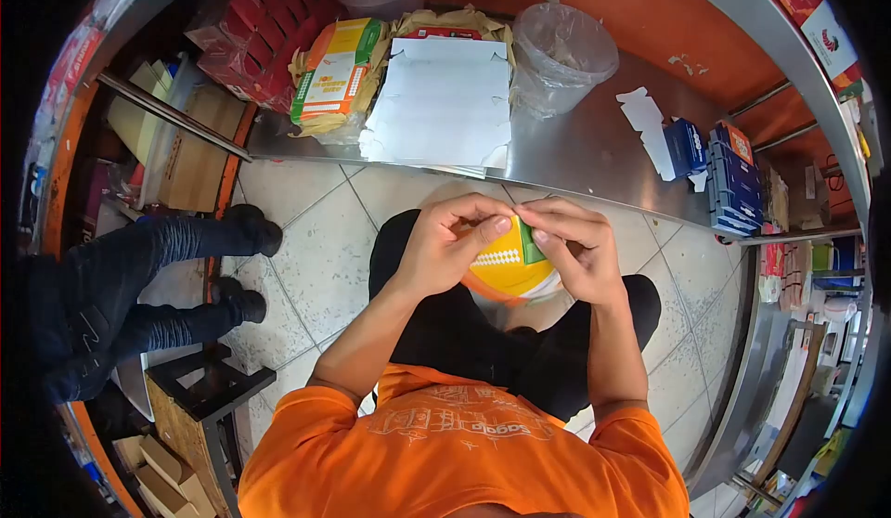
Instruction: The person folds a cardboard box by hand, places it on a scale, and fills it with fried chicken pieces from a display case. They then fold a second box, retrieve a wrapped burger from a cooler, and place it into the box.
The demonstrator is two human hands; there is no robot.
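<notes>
My left hand point(449, 247) and my right hand point(585, 251) meet in front of my lap, thumbs and fingers pinching a printed cardboard box point(509, 273). The cardboard is yellow with a green part, an orange edge and a row of small white marks. It looks bent into a curved shape. Both hands grip its upper edge, with the fingertips almost touching. The underside of the cardboard and part of its edge are hidden by my fingers.
On the metal table point(594, 161) ahead lie a stack of white cardboard sheets point(444, 100), a pack of similar printed cardboard point(336, 77), a clear plastic bucket point(561, 63) and blue boxes point(731, 182). A person's legs point(167, 249) stand at left, near a stool point(200, 397).
</notes>
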